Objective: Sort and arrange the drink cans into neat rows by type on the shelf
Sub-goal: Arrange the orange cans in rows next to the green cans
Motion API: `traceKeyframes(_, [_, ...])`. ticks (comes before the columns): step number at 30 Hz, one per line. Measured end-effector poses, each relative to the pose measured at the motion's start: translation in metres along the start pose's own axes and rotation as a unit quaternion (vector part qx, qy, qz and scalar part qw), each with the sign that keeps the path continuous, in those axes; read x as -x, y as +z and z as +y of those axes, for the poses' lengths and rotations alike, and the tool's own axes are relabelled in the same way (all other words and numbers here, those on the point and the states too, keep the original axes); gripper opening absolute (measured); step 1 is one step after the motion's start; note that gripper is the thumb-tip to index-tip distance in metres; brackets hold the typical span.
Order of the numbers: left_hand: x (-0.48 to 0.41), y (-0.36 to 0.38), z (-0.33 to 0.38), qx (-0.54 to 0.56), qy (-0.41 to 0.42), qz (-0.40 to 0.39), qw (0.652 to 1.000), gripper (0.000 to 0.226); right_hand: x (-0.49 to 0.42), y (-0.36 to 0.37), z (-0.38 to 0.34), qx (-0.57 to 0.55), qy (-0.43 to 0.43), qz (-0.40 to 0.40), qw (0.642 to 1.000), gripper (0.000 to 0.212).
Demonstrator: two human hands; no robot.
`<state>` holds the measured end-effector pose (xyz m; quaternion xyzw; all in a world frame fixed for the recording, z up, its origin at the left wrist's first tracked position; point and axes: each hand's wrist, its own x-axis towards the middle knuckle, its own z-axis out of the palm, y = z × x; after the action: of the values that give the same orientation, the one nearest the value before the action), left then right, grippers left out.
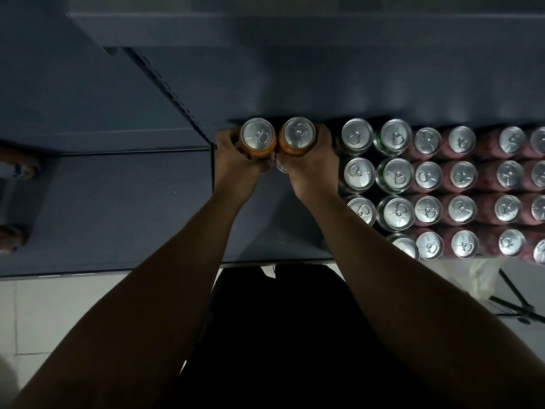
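As viewed from straight overhead, far-left ledge: 2 blurred cans [17, 168] at the frame edge, labels unreadable
shelf [259, 219]: dark grey board with a back wall, carrying all the standing cans
left hand [236, 160]: fingers curled round the left orange can [258, 137], gripping its side from the front
left orange can: upright at the back of the shelf, silver top up; whether its base rests on the board cannot be told
right orange can [298, 134]: upright, just beside its twin, sides touching
right hand [309, 160]: wrapped round the right orange can; the 2 hands meet in front of the pair
dark cans [359, 175]: 1 column of 3, upright, just right of the right hand, front one partly hidden by the forearm
green cans [398, 175]: 1 column of 4, upright, touching the dark column
red cans [461, 175]: 4 columns of 4, smaller tops, last column cut by the frame edge
floor [73, 305]: pale tiles below the shelf edge
tripod [513, 302]: dark legs on the floor at lower right, beside a pale bag [483, 278]
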<state>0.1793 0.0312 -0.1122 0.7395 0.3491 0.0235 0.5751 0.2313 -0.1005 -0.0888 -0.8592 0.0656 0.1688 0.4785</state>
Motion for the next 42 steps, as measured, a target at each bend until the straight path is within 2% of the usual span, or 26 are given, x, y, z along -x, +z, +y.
traceKeyframes(7, [-0.002,0.000,-0.008,-0.033,0.032,0.005,0.999,0.077,-0.004,0.002,0.010,-0.022,-0.010,-0.008,1.000,0.064])
traceKeyframes(14, [0.004,-0.002,-0.002,-0.031,0.052,-0.023,0.998,0.066,-0.001,-0.003,0.009,0.011,-0.024,-0.032,0.999,0.071])
traceKeyframes(16, [0.011,-0.006,0.004,-0.063,0.063,-0.025,0.996,0.066,0.002,-0.008,0.007,0.029,-0.030,-0.043,0.998,0.074])
traceKeyframes(20, [0.031,-0.019,0.015,-0.150,0.035,-0.039,0.987,0.090,0.015,-0.022,-0.001,0.070,-0.059,-0.060,0.994,0.079])
traceKeyframes(22, [0.042,-0.026,0.021,-0.239,0.039,-0.032,0.970,0.086,0.023,-0.028,-0.005,0.106,-0.085,-0.061,0.989,0.074])
traceKeyframes(25, [0.058,-0.038,0.028,-0.400,0.056,-0.011,0.915,0.074,0.035,-0.037,-0.017,0.201,-0.127,-0.088,0.967,0.064])
traceKeyframes(29, [0.079,-0.056,0.036,-0.481,0.068,0.018,0.874,0.065,0.048,-0.048,-0.036,0.311,-0.161,-0.118,0.929,0.057])
traceKeyframes(35, [0.121,-0.082,0.056,-0.506,0.052,0.086,0.857,0.062,0.079,-0.044,-0.069,0.405,-0.201,-0.159,0.878,0.054])
traceKeyframes(39, [0.148,-0.103,0.060,-0.509,0.028,0.120,0.852,0.062,0.100,-0.025,-0.088,0.419,-0.249,-0.167,0.857,0.040])
traceKeyframes(42, [0.169,-0.125,0.057,-0.506,0.016,0.148,0.849,0.062,0.123,-0.006,-0.106,0.437,-0.290,-0.183,0.831,0.040])
